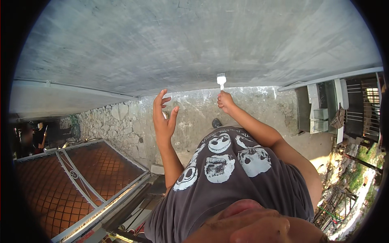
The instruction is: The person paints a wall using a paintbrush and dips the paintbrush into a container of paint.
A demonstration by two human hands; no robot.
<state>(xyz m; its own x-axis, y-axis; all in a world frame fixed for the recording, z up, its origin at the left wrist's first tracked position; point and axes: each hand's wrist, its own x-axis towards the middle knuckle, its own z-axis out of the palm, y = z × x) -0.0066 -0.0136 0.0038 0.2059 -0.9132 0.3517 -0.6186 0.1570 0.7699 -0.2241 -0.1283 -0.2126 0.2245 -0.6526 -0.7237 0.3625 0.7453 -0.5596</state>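
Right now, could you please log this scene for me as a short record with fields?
Setting: outdoors, by a grey concrete wall and a stone wall
Right hand: grip shut on a white brush, head against the concrete
Left hand: open, raised, holding nothing
Clothing: dark printed shirt
Lower left: white metal railing over a tiled floor

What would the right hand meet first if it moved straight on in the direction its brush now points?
The right hand holds a small white brush pointing toward the grey concrete surface. That concrete is likely the first thing met; the bristles look at or near it, though depth is unclear.
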